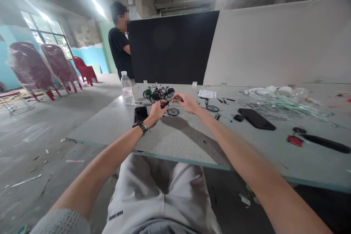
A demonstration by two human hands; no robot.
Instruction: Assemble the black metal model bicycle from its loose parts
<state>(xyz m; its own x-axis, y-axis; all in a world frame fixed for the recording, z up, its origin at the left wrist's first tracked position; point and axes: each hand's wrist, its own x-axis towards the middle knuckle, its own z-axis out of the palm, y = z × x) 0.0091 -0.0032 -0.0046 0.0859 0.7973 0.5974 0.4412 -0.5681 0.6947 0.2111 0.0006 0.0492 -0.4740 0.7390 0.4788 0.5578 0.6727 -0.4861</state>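
Observation:
My left hand [157, 111], with a watch on its wrist, is closed on a partly visible miniature bicycle; the bicycle's thin black wheel [173, 112] shows just below the fingers. To the right of it, my right hand [186, 102] is pinched close to the dark parts at the left fingertips. Whatever sits between the right fingers is too small to make out. Behind both hands stand several miniature bicycles [156, 93], dark with some green. Right of my right hand lies a loose wheel assembly [212, 108].
A water bottle [127, 89] and a phone [140, 114] are on the left. Rightward lie a printed sheet [207, 94], a black phone [256, 118], a black-handled tool [326, 142] and a heap of plastic packaging [285, 102]. A person [120, 44] stands beyond the black panel [172, 47].

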